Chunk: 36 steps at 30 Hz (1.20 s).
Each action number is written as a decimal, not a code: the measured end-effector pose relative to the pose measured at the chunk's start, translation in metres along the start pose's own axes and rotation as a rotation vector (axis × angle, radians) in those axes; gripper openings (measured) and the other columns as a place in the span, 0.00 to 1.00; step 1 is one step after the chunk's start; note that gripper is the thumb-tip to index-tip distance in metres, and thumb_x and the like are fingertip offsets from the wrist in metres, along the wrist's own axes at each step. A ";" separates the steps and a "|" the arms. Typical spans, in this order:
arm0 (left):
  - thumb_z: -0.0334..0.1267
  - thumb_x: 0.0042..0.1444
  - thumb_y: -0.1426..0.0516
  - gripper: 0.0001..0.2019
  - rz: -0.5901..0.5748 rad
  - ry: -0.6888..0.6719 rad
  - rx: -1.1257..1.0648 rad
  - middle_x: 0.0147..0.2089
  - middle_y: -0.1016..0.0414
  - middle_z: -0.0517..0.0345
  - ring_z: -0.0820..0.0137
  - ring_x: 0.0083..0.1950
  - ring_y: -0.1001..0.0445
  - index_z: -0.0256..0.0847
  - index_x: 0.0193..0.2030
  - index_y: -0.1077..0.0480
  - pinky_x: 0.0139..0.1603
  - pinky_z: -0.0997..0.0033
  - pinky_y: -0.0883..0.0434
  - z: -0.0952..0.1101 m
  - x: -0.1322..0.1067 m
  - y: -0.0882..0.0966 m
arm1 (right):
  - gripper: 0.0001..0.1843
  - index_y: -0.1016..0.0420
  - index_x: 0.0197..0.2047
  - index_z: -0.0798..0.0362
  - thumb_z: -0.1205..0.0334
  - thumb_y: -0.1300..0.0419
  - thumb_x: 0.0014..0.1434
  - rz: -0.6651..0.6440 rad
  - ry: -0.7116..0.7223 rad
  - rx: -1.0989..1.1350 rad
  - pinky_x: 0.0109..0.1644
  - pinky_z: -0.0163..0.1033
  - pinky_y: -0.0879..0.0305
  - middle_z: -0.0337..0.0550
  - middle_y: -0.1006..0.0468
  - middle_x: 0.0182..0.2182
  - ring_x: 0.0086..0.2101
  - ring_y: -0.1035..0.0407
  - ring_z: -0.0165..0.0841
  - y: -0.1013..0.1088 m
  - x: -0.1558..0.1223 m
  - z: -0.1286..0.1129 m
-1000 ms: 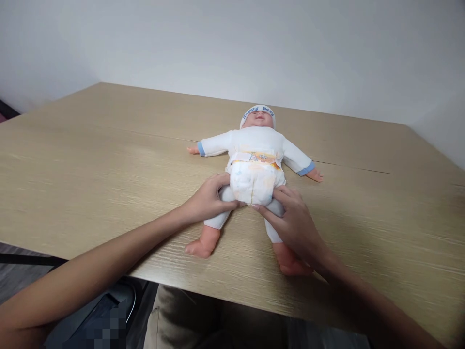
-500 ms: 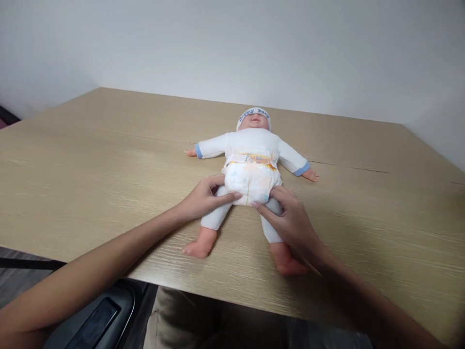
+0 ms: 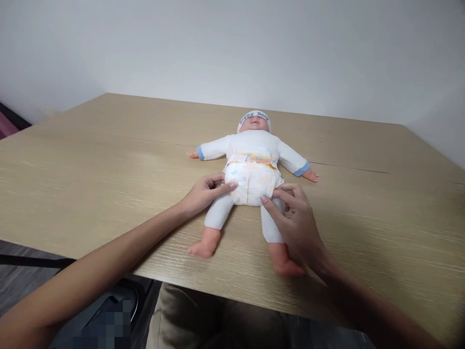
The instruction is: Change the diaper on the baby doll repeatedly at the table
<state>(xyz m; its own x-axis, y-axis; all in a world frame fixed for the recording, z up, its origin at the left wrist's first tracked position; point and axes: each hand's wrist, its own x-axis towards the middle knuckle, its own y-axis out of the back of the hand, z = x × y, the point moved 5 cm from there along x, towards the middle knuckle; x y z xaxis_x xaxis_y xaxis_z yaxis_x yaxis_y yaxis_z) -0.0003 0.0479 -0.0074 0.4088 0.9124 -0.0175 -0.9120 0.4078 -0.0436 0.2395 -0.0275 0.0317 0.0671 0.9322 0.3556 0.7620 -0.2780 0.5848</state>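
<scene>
A baby doll [image 3: 254, 140] in a white suit with blue cuffs and a lettered cap lies on its back, arms spread and feet toward me. Around its hips is a white diaper [image 3: 250, 186] with a printed orange waist strip. My left hand [image 3: 207, 194] grips the diaper's left leg edge, thumb on the front and fingers partly hidden behind the side. At the right leg edge, my right hand [image 3: 294, 213] pinches the diaper between thumb and fingers; its fingertips are partly hidden by the diaper.
The doll lies on a wooden table [image 3: 109, 194] with a seam across it, and a pale wall [image 3: 232, 48] stands behind. Below the table's near edge are my legs [image 3: 189, 315] and a dark object, partly blurred out. Something pink [image 3: 7, 126] shows at the far left.
My left thumb has shifted up and slightly left along the diaper's front. My right hand has moved a little right, its thumb nearer the leg edge. The doll's left-side foot sits slightly further right.
</scene>
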 end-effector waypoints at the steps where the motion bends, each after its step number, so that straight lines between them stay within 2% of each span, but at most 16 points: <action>1: 0.58 0.62 0.27 0.21 0.000 0.001 -0.008 0.43 0.14 0.53 0.62 0.45 0.18 0.41 0.47 0.17 0.45 0.63 0.22 0.000 0.000 0.000 | 0.14 0.14 0.41 0.46 0.45 0.32 0.70 0.008 -0.007 0.009 0.49 0.52 0.30 0.49 0.21 0.49 0.48 0.27 0.46 0.001 0.001 0.002; 5: 0.55 0.61 0.26 0.20 0.030 0.002 -0.015 0.44 0.12 0.52 0.63 0.43 0.17 0.40 0.47 0.17 0.44 0.64 0.22 0.001 -0.003 0.000 | 0.17 0.13 0.42 0.48 0.43 0.31 0.68 -0.036 -0.041 0.090 0.38 0.47 0.31 0.48 0.23 0.43 0.40 0.28 0.42 0.002 0.004 0.009; 10: 0.52 0.65 0.29 0.19 0.101 -0.088 0.126 0.52 0.11 0.49 0.60 0.52 0.15 0.42 0.54 0.17 0.55 0.58 0.20 0.006 -0.019 0.010 | 0.14 0.15 0.55 0.45 0.49 0.34 0.72 -0.048 0.051 0.003 0.47 0.50 0.26 0.45 0.20 0.43 0.37 0.29 0.40 0.018 -0.008 0.014; 12: 0.51 0.69 0.32 0.19 0.158 -0.199 0.280 0.58 0.13 0.48 0.60 0.55 0.17 0.43 0.59 0.19 0.60 0.56 0.21 0.011 -0.028 0.017 | 0.19 0.20 0.64 0.44 0.50 0.36 0.74 -0.004 0.084 -0.041 0.52 0.53 0.25 0.48 0.18 0.51 0.43 0.25 0.43 0.028 -0.015 0.020; 14: 0.49 0.72 0.35 0.22 0.221 -0.329 0.472 0.68 0.19 0.46 0.59 0.61 0.20 0.45 0.68 0.24 0.64 0.54 0.24 0.016 -0.034 0.023 | 0.26 0.26 0.72 0.44 0.50 0.37 0.75 0.008 0.166 -0.087 0.59 0.57 0.25 0.52 0.20 0.62 0.54 0.23 0.49 0.034 -0.018 0.025; 17: 0.46 0.76 0.41 0.23 0.200 -0.464 0.709 0.75 0.25 0.47 0.56 0.71 0.27 0.47 0.75 0.30 0.70 0.52 0.29 0.019 -0.033 0.029 | 0.29 0.30 0.77 0.44 0.51 0.41 0.77 -0.101 0.303 -0.141 0.70 0.62 0.32 0.53 0.24 0.71 0.67 0.28 0.54 0.035 -0.012 0.035; 18: 0.45 0.78 0.43 0.21 0.175 -0.490 0.771 0.71 0.21 0.47 0.56 0.68 0.25 0.46 0.73 0.28 0.69 0.51 0.29 0.018 -0.029 0.032 | 0.26 0.28 0.75 0.43 0.52 0.43 0.78 -0.134 0.324 -0.146 0.70 0.62 0.32 0.51 0.22 0.70 0.67 0.28 0.54 0.034 -0.007 0.040; 20: 0.45 0.79 0.47 0.17 0.132 -0.533 0.876 0.54 0.13 0.51 0.57 0.56 0.22 0.46 0.62 0.21 0.66 0.51 0.30 0.016 -0.016 0.041 | 0.21 0.23 0.69 0.43 0.53 0.46 0.79 -0.120 0.339 -0.157 0.69 0.61 0.31 0.50 0.17 0.63 0.63 0.24 0.52 0.037 0.011 0.053; 22: 0.46 0.79 0.49 0.18 0.135 -0.568 0.949 0.40 0.15 0.53 0.57 0.46 0.24 0.46 0.49 0.18 0.63 0.51 0.31 0.016 0.001 0.053 | 0.18 0.19 0.61 0.45 0.52 0.47 0.79 0.010 0.349 -0.218 0.67 0.61 0.32 0.52 0.14 0.56 0.59 0.22 0.52 0.043 0.036 0.066; 23: 0.47 0.79 0.49 0.19 0.158 -0.582 0.976 0.38 0.16 0.53 0.57 0.46 0.25 0.46 0.45 0.18 0.64 0.50 0.32 0.017 0.012 0.059 | 0.17 0.19 0.58 0.46 0.51 0.46 0.78 0.089 0.355 -0.270 0.67 0.62 0.34 0.54 0.14 0.55 0.59 0.23 0.53 0.046 0.051 0.073; 24: 0.48 0.78 0.48 0.19 0.196 -0.593 1.003 0.40 0.16 0.52 0.56 0.48 0.24 0.46 0.44 0.19 0.65 0.49 0.34 0.019 0.023 0.065 | 0.17 0.19 0.57 0.48 0.50 0.44 0.77 0.152 0.359 -0.330 0.68 0.63 0.36 0.57 0.15 0.56 0.59 0.24 0.55 0.046 0.067 0.079; 26: 0.50 0.76 0.45 0.15 0.294 -0.620 1.064 0.52 0.15 0.48 0.53 0.56 0.24 0.45 0.50 0.20 0.70 0.47 0.37 0.023 0.046 0.073 | 0.23 0.21 0.62 0.51 0.46 0.42 0.74 0.197 0.348 -0.431 0.69 0.64 0.38 0.62 0.18 0.61 0.63 0.27 0.58 0.041 0.097 0.091; 28: 0.53 0.73 0.41 0.20 0.347 -0.635 1.135 0.65 0.20 0.44 0.49 0.65 0.27 0.43 0.61 0.24 0.74 0.45 0.39 0.025 0.068 0.076 | 0.29 0.23 0.65 0.54 0.42 0.40 0.72 0.162 0.327 -0.487 0.68 0.63 0.38 0.64 0.20 0.63 0.62 0.29 0.59 0.033 0.121 0.100; 30: 0.56 0.71 0.40 0.28 0.345 -0.607 1.196 0.72 0.25 0.40 0.46 0.70 0.30 0.41 0.69 0.29 0.75 0.44 0.39 0.024 0.084 0.076 | 0.31 0.23 0.65 0.55 0.39 0.41 0.72 0.084 0.304 -0.529 0.65 0.60 0.35 0.63 0.18 0.59 0.58 0.27 0.58 0.024 0.134 0.107; 33: 0.60 0.73 0.44 0.31 0.324 -0.500 1.245 0.70 0.24 0.39 0.46 0.68 0.30 0.38 0.71 0.32 0.73 0.44 0.36 0.017 0.097 0.080 | 0.31 0.21 0.63 0.52 0.37 0.45 0.75 0.001 0.258 -0.575 0.59 0.57 0.33 0.58 0.15 0.52 0.51 0.24 0.54 0.020 0.136 0.112; 36: 0.62 0.75 0.47 0.31 0.315 -0.426 1.283 0.65 0.21 0.39 0.47 0.62 0.28 0.37 0.68 0.30 0.69 0.46 0.32 0.012 0.097 0.084 | 0.32 0.20 0.63 0.53 0.35 0.45 0.76 0.015 0.219 -0.578 0.53 0.53 0.32 0.57 0.14 0.50 0.47 0.24 0.52 0.023 0.131 0.114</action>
<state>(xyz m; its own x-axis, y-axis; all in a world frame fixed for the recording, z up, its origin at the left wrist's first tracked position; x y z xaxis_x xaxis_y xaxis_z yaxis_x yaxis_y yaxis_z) -0.0376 0.1712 -0.0006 0.3528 0.8162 0.4575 -0.4500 -0.2807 0.8478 0.3395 0.1143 0.0088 -0.1053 0.8750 0.4725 0.2854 -0.4286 0.8572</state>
